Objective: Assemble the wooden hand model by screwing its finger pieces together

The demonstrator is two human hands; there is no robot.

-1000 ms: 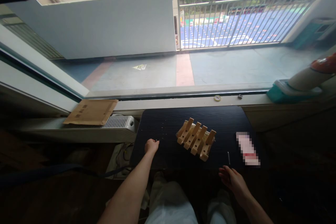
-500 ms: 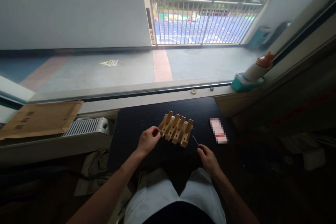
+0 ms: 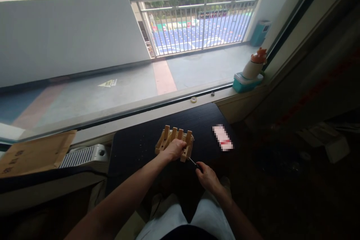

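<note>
A row of several L-shaped wooden pieces (image 3: 166, 134) with dark holes lies on the black table (image 3: 135, 135), with something clear and plastic-like around them. My left hand (image 3: 176, 149) is over the right-hand pieces, its fingers closed near the end piece; whatever they pinch is hidden. In my right hand (image 3: 208, 177) is a screwdriver (image 3: 192, 162) with a thin metal shaft and dark handle. Its tip points left and reaches the near end of the rightmost piece; whether it touches the wood cannot be made out.
A pink, blurred-out item (image 3: 223, 137) lies on the table's right side. On the sill are a tape roll (image 3: 194, 99), a small dark object (image 3: 213, 93) and a teal box (image 3: 246, 83) bearing a white-and-orange bottle (image 3: 254, 65). A brown envelope (image 3: 36, 152) rests on the radiator (image 3: 84, 157) at left.
My left hand has moved right, from the left end of the wooden row to its right side. The screwdriver in my right hand has come up to the rightmost piece. The view has shifted and tilted.
</note>
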